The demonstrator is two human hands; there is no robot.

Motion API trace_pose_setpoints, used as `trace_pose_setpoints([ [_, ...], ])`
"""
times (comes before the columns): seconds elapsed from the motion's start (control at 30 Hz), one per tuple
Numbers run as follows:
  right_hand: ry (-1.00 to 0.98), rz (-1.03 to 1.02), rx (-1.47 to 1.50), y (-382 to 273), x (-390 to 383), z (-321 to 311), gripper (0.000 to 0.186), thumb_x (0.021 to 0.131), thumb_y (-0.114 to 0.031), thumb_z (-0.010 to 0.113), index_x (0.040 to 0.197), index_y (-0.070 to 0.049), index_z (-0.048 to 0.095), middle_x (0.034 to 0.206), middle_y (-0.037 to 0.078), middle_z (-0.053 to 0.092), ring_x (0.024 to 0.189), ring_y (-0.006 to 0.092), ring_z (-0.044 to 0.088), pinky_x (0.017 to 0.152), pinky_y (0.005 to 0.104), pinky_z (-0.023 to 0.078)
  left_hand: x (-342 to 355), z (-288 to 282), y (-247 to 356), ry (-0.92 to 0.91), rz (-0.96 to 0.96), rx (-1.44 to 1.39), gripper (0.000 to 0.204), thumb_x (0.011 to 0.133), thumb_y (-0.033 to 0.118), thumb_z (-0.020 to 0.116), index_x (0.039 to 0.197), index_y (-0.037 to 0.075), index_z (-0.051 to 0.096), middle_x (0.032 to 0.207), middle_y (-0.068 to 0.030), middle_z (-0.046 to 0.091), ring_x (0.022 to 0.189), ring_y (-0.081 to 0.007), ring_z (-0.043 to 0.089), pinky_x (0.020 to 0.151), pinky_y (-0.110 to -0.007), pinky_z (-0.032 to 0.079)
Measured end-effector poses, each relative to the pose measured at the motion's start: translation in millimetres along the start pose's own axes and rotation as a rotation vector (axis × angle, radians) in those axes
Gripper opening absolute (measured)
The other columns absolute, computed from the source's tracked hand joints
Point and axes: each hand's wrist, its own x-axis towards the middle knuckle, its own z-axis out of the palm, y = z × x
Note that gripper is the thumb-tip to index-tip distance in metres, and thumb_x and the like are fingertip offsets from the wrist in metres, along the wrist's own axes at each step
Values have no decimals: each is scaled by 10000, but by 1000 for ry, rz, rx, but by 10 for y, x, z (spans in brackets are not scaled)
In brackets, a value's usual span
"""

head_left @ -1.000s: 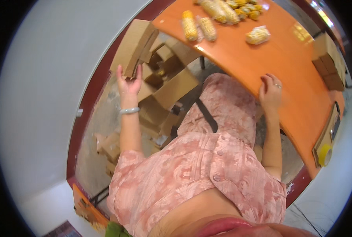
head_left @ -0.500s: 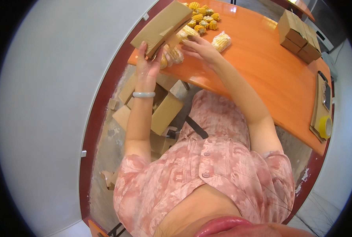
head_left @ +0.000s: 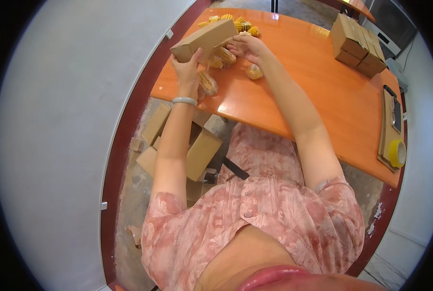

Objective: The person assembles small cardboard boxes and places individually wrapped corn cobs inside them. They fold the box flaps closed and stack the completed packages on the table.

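Note:
A small brown cardboard box (head_left: 204,40) is tilted above the far left of the orange table (head_left: 304,87). My left hand (head_left: 188,63) grips it from below, thumb on its near side. By the box's right end is my right hand (head_left: 248,48), fingers bent but apart, with nothing visible in them. Below the box lie corn cobs in clear wrap (head_left: 225,57), partly hidden by it. Another wrapped cob (head_left: 207,82) rests beside my left wrist, and one more (head_left: 254,72) is under my right hand. Yellow corn pieces (head_left: 245,25) are grouped behind the box.
Closed cardboard boxes (head_left: 359,46) stand at the table's far right. Along the right edge are flat cardboard, a phone (head_left: 396,114), glasses and a yellow tape roll (head_left: 397,153). An open carton (head_left: 204,153) sits on the floor at left, next to a wall.
The box has turned and come down closer over the wrapped cobs, several of which now lie differently on the table. My right hand stays by its right end. The whole view has shifted slightly.

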Motion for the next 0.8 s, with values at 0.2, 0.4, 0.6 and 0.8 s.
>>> trace_pose_setpoints([
  [0.2,16,177,289,9,-123,143,382,994,-217,610,1319,-30,539,1330,207,566,1181,361,602,1072,499,504,-101,224,4,81,-233,-138,906,778,78,861,1460,45,264,1346,-136,470,1220,-251,533,945,-359,546],
  [0.4,-72,89,84,12,171,41,305,1013,-235,599,1268,-71,570,1215,91,647,1163,288,611,1021,534,517,-26,142,-189,-113,97,244,922,775,195,882,1463,109,273,1364,-119,459,1185,-264,563,837,-401,613],
  [0.6,52,-57,218,63,129,34,130,967,-143,664,1065,-135,579,937,53,662,892,228,658,892,567,534,-109,202,135,-216,-180,280,959,793,228,868,1493,145,218,1377,-156,447,1187,-280,576,770,-377,642],
  [0.8,-15,-161,610,186,83,129,231,943,-107,698,1113,-154,549,1163,62,608,1151,269,572,1009,568,491,-38,194,-48,-233,-223,72,847,845,197,821,1462,146,242,1389,-160,423,1203,-299,564,791,-387,652],
])
